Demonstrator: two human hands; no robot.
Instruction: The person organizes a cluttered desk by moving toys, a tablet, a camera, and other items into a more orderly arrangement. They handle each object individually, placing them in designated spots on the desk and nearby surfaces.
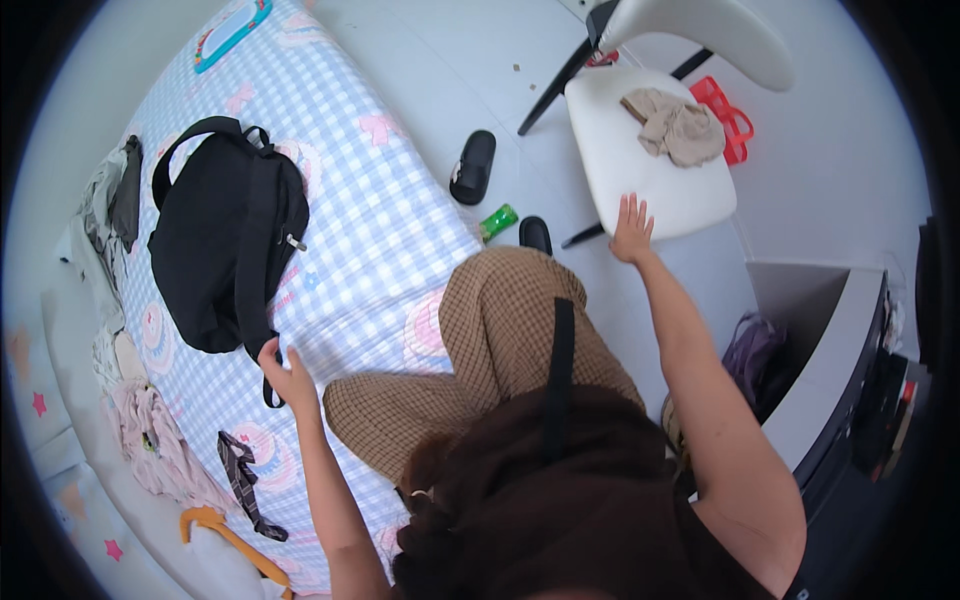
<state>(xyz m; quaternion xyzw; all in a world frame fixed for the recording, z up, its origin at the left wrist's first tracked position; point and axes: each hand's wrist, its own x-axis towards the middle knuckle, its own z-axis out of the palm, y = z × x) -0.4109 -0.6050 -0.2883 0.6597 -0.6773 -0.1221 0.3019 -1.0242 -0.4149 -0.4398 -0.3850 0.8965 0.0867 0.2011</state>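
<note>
A black backpack (202, 247) lies on the bed, its shoulder strap (253, 277) running toward me. At the strap's lower end is my left hand (291, 382), thumb and finger apart; whether its hidden fingers hold the webbing I cannot tell. On the other side, my right hand (634, 234) rests with spread fingers at the front edge of a white chair seat (600, 142), gripping nothing. A crumpled beige cloth (679, 127) sits on that seat.
The bed bears a checked quilt (367, 195), a dark striped cloth strip (244, 487), pink clothing (161, 442) and a drawing board (232, 34). Black slippers (474, 169) and a green bottle (499, 223) are on the floor. Behind the chair is a red basket (724, 120).
</note>
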